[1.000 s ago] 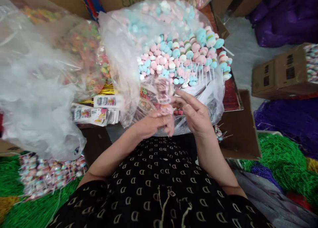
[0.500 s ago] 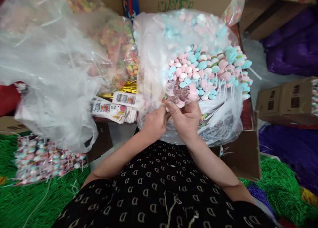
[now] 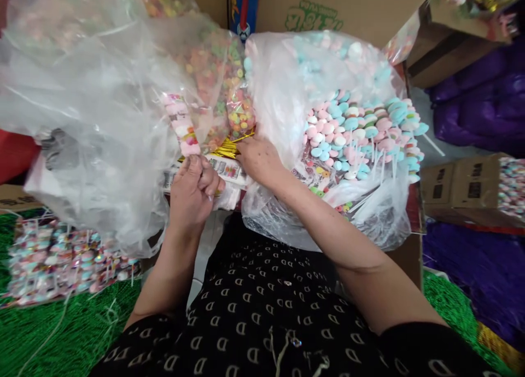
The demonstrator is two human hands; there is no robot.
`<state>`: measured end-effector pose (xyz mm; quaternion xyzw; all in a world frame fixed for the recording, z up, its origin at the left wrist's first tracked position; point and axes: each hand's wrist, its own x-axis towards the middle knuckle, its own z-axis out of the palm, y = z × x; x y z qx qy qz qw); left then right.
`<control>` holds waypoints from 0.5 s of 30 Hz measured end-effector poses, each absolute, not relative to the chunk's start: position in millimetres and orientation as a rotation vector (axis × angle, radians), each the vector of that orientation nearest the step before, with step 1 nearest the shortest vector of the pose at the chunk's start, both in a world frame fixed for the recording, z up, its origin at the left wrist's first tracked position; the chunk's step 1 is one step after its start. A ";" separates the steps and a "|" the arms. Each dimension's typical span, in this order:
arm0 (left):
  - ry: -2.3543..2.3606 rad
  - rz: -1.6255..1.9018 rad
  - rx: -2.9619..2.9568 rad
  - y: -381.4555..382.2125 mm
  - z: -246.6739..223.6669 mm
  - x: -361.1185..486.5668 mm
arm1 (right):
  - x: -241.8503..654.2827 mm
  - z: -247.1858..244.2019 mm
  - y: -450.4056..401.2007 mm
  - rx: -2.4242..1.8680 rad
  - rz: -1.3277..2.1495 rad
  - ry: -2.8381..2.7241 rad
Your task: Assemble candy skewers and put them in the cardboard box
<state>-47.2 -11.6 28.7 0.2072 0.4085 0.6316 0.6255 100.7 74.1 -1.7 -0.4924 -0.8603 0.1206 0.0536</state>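
My left hand (image 3: 192,188) is closed around the gathered lower end of a bagged marshmallow skewer (image 3: 181,124). The skewer stands tilted, its printed clear wrapper above my fist. My right hand (image 3: 262,161) reaches across to a bundle of gold twist ties (image 3: 226,149), its fingertips pinched at the right end of them. One tie sticks up past those fingers. Below the ties lies a stack of printed wrappers (image 3: 225,168), partly covered by both hands.
A large plastic bag of pink, white and blue marshmallow skewers (image 3: 361,125) lies at the right. Bags of ring-shaped gummies (image 3: 205,70) stand at the back left. Finished skewers (image 3: 69,256) rest on green tinsel (image 3: 82,333). Cardboard boxes (image 3: 459,183) are at the far right.
Both hands have moved left from the marshmallow bag. My left hand now holds the bagged skewer alone, and my right hand has let go of it and reached the twist ties.
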 end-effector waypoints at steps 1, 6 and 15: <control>0.956 1.444 0.439 -11.2 30.6 -48.5 | 100.3 -4.8 77.4 -1.539 0.333 -2.628; 0.994 1.421 0.313 -8.0 29.6 -50.9 | 100.8 -8.9 83.9 -1.668 0.324 -2.567; 0.966 1.402 0.384 -4.9 21.8 -52.2 | 118.7 -10.4 93.0 -1.611 0.782 -2.149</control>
